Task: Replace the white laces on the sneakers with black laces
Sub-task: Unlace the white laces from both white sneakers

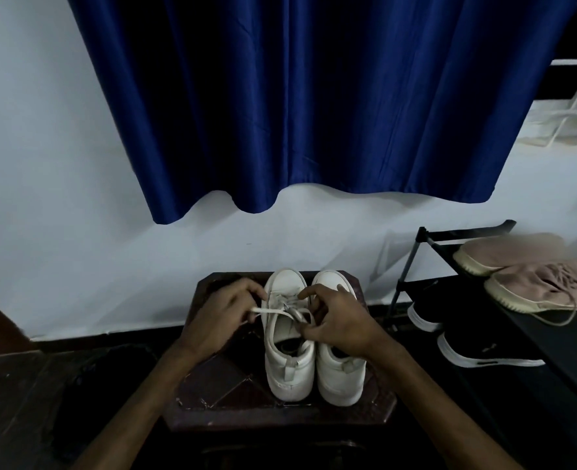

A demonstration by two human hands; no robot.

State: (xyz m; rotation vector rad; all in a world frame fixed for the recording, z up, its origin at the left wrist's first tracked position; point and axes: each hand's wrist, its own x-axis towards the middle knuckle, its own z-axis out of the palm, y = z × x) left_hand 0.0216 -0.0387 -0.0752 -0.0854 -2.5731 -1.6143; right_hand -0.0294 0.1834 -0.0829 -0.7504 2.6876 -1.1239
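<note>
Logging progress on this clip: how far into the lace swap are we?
Done: nothing finished. The left sneaker has its white lace in the eyelets.
In hand: the left hand pinches one end of that lace and the right hand grips the other side, apparently loosening it.
Left: pull it out, unlace the right sneaker, thread black laces on both. No black laces plainly visible.

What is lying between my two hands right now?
In the head view, a white lace stretches from the left hand to the right hand, over the tongue of one white sneaker.
</note>
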